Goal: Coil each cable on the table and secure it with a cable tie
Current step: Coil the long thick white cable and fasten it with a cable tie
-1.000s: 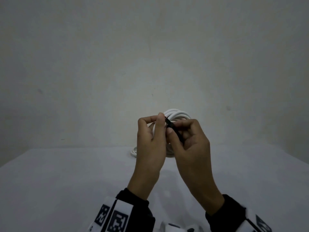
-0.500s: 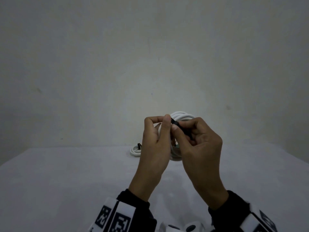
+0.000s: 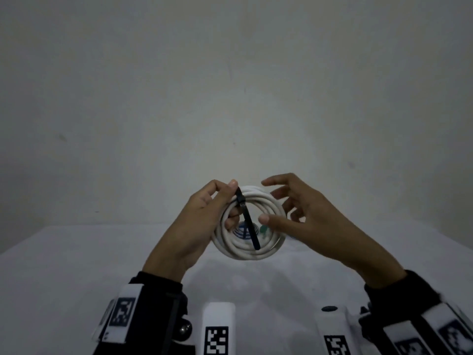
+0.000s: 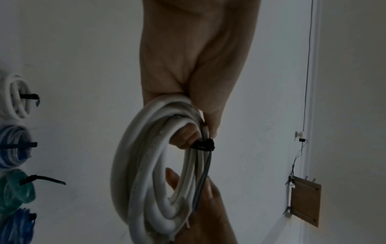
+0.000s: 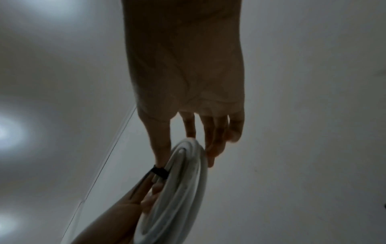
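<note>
A coiled white cable (image 3: 247, 249) (image 4: 146, 165) (image 5: 183, 189) is held upright above the table. A black cable tie (image 3: 247, 221) (image 4: 203, 145) (image 5: 159, 171) is cinched round the coil's upper left, its tail hanging across the ring. My left hand (image 3: 204, 221) (image 4: 194, 105) grips the coil at the tie, thumb on top and fingers through the ring. My right hand (image 3: 289, 208) (image 5: 198, 132) is spread at the coil's right side, its straight fingers (image 5: 211, 148) at the rim and the thumb (image 3: 266, 219) in front of the ring.
On the white table (image 3: 76, 278) lie tied coils, seen in the left wrist view: a white one (image 4: 15, 97), a pale blue one (image 4: 14, 147), a green one (image 4: 17, 189) and a dark blue one (image 4: 18, 227). A plain wall stands behind.
My right hand has let go of the tie's tail and spread its fingers. The coil has turned to face me, now showing its full ring.
</note>
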